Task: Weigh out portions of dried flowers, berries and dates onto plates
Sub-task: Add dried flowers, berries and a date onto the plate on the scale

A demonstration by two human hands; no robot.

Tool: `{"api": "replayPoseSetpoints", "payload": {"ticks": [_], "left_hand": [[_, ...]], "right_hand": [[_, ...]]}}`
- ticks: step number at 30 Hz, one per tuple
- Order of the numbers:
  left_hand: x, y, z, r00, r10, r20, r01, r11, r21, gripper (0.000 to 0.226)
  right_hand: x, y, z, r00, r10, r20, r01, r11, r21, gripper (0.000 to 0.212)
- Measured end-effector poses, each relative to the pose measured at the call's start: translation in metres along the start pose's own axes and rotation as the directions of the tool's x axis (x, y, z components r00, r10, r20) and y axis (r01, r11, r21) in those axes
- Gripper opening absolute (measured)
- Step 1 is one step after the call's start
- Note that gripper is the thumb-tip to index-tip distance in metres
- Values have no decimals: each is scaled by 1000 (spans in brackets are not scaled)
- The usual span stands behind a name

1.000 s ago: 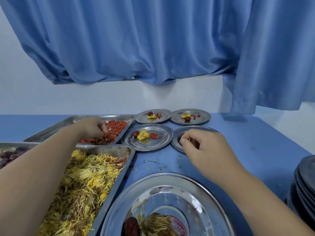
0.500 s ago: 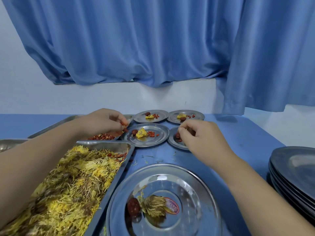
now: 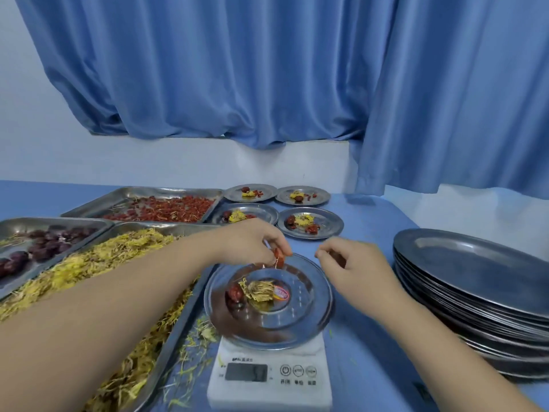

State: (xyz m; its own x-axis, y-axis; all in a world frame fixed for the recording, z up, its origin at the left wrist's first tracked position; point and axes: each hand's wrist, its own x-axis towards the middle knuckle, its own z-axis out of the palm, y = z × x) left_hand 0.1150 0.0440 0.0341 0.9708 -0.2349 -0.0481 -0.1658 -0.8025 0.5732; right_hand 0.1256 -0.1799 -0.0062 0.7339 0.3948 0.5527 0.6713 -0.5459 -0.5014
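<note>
A steel plate [image 3: 306,319] sits on a white digital scale [image 3: 269,379]; it holds one dark red date [image 3: 234,294] and a tuft of dried yellow flowers [image 3: 260,291]. My left hand [image 3: 252,243] hovers over the plate's far rim and pinches a few red berries [image 3: 278,257]. My right hand [image 3: 353,267] hangs just right of that rim, fingers loosely curled and holding nothing. Several filled small plates [image 3: 326,224] stand behind.
Left of the scale lie trays of dried flowers [image 3: 98,263], red berries [image 3: 166,208] and dates [image 3: 35,248]. A tall stack of steel plates [image 3: 475,281] stands at the right. Flower scraps litter the blue table [image 3: 371,337] by the scale.
My left hand left the berry tray and came over the scale plate with berries. My right hand drew back from the near right small plate. The view tilted down, showing the scale.
</note>
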Motion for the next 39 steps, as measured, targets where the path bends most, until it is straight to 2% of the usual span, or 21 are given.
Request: {"api": "replayPoseSetpoints", "payload": {"ticks": [4, 9, 15, 18, 22, 25, 29, 32, 35, 39], "left_hand": [[-7, 9, 5, 1000, 5, 28, -6, 999, 48, 33], [-9, 8, 7, 999, -16, -39, 19, 997, 78, 25], [-6, 5, 11, 990, -13, -138, 35, 986, 161, 12], [-7, 6, 9, 993, 10, -116, 9, 987, 161, 8], [-8, 9, 3, 994, -48, -96, 65, 982, 177, 21], [-7, 7, 3, 996, -57, -72, 72, 970, 232, 16], [-7, 1, 7, 985, -39, -167, 83, 960, 266, 20], [-9, 0, 9, 980, -29, -197, 90, 948, 305, 16], [-11, 1, 8, 980, -23, -196, 70, 970, 234, 5], [-17, 6, 1, 990, -42, -137, 59, 991, 122, 14]], "right_hand": [[-45, 7, -12, 998, -24, -65, 22, 999, -27, 16], [-56, 9, -24, 984, -1, -180, 6, 1000, 28, 14], [-59, 3, -14, 998, -57, -41, 54, 996, -70, 11], [-58, 5, -12, 997, -53, -59, 51, 998, -38, 11], [-58, 5, -12, 996, -58, -67, 57, 998, -17, 10], [-58, 6, -10, 997, -50, -60, 49, 999, -21, 10], [-57, 6, -7, 998, -54, -44, 53, 998, -31, 10], [-56, 6, -7, 998, -54, -38, 53, 998, -34, 10], [-56, 5, -7, 998, -53, -32, 52, 998, -36, 11], [-57, 4, -8, 998, -51, -29, 50, 998, -41, 11]]}}
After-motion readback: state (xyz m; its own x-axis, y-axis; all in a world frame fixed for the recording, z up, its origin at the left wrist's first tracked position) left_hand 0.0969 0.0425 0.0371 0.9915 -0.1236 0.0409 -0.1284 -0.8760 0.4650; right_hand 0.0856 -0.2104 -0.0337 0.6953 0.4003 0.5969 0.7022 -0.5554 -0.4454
